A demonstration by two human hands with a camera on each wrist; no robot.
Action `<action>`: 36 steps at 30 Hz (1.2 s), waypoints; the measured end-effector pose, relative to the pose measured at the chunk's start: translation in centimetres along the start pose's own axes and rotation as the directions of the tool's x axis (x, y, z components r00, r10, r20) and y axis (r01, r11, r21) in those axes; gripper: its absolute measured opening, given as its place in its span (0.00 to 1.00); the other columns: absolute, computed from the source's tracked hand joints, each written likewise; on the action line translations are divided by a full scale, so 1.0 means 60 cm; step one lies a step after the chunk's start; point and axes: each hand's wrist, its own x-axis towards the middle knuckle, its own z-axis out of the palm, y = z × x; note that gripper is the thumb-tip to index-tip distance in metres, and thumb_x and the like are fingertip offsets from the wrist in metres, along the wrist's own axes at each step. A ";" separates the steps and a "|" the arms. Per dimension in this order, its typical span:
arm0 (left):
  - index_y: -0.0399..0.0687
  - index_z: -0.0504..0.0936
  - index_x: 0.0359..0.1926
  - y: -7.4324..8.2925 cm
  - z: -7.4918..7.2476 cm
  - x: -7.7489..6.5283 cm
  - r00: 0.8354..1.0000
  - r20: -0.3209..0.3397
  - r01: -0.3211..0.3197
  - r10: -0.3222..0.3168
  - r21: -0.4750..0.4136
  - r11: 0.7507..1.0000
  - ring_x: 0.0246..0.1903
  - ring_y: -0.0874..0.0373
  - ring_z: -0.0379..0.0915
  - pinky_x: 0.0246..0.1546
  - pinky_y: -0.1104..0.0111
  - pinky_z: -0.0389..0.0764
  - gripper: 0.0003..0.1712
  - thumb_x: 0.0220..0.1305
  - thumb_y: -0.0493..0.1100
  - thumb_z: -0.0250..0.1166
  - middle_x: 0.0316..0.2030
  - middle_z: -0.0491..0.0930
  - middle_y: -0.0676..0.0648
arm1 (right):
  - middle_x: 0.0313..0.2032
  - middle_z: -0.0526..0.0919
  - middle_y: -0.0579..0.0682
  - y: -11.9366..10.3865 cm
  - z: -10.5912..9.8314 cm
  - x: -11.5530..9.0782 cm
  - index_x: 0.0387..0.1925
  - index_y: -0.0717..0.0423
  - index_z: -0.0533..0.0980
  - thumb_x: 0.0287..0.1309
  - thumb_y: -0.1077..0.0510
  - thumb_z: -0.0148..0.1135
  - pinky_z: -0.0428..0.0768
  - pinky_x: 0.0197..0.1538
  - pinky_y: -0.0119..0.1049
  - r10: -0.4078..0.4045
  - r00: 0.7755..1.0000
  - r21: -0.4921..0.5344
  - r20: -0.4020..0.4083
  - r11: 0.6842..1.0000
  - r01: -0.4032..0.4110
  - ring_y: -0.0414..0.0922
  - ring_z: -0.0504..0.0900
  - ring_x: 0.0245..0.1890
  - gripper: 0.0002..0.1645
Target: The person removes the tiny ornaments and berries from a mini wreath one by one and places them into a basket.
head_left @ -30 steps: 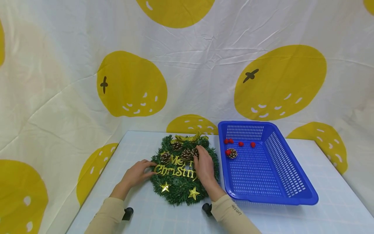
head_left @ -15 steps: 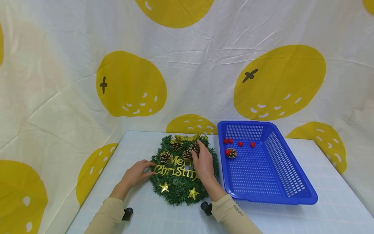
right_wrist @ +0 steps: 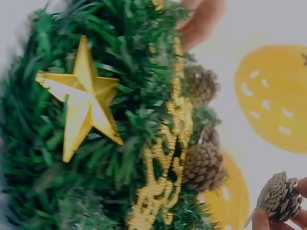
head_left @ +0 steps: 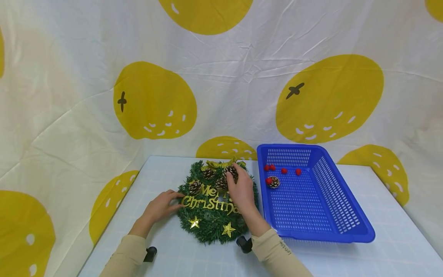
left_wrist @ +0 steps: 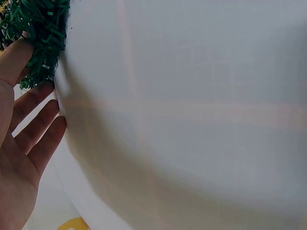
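A green tinsel wreath (head_left: 209, 227) lies on the table, with gold "Merry Christmas" lettering (head_left: 204, 202), two gold stars (head_left: 228, 229) near its front and several pine cones at its back. My left hand (head_left: 162, 206) grips the wreath's left edge; in the left wrist view its thumb presses on the green tinsel (left_wrist: 45, 33) while the other fingers reach beneath. Between the thumb and fingers of my right hand (head_left: 242, 191) is a pine cone (right_wrist: 278, 196) with a thin wire at its end, held above the wreath. A gold ribbon (head_left: 218, 164) runs along the wreath's back.
Right of the wreath stands a blue plastic basket (head_left: 349, 192). Inside it are several small red berries (head_left: 298, 172) and another pine cone (head_left: 274, 182). Behind the table hangs a white curtain (head_left: 238, 104) printed with yellow fruit.
My right hand has raised the pine cone slightly and shifted it toward the wreath's back. The left hand keeps its grip at the left edge.
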 end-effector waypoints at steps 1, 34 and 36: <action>0.51 0.82 0.55 0.000 0.000 0.000 1.000 -0.001 0.000 0.000 0.002 1.000 0.50 0.44 0.75 0.48 0.47 0.78 0.21 0.63 0.51 0.68 0.49 0.78 0.45 | 0.65 0.70 0.57 -0.002 -0.002 0.001 0.68 0.54 0.68 0.69 0.48 0.57 0.67 0.64 0.58 0.006 1.000 0.003 0.001 1.000 -0.006 0.57 0.67 0.66 0.30; 0.51 0.81 0.55 -0.013 0.007 0.003 1.000 -0.001 -0.012 0.012 0.025 1.000 0.51 0.45 0.75 0.49 0.48 0.78 0.21 0.63 0.52 0.67 0.50 0.78 0.45 | 0.58 0.77 0.63 -0.043 -0.144 0.105 0.69 0.58 0.66 0.64 0.44 0.63 0.82 0.43 0.50 0.020 0.997 -0.187 0.080 0.982 -0.005 0.58 0.82 0.49 0.38; 0.51 0.82 0.55 -0.014 0.007 0.004 1.000 -0.002 -0.016 0.016 0.021 1.000 0.51 0.45 0.75 0.49 0.48 0.78 0.21 0.63 0.52 0.67 0.50 0.78 0.45 | 0.61 0.74 0.63 -0.033 -0.154 0.116 0.69 0.58 0.67 0.64 0.44 0.63 0.81 0.47 0.52 0.045 0.996 -0.187 0.074 0.982 -0.030 0.58 0.80 0.53 0.38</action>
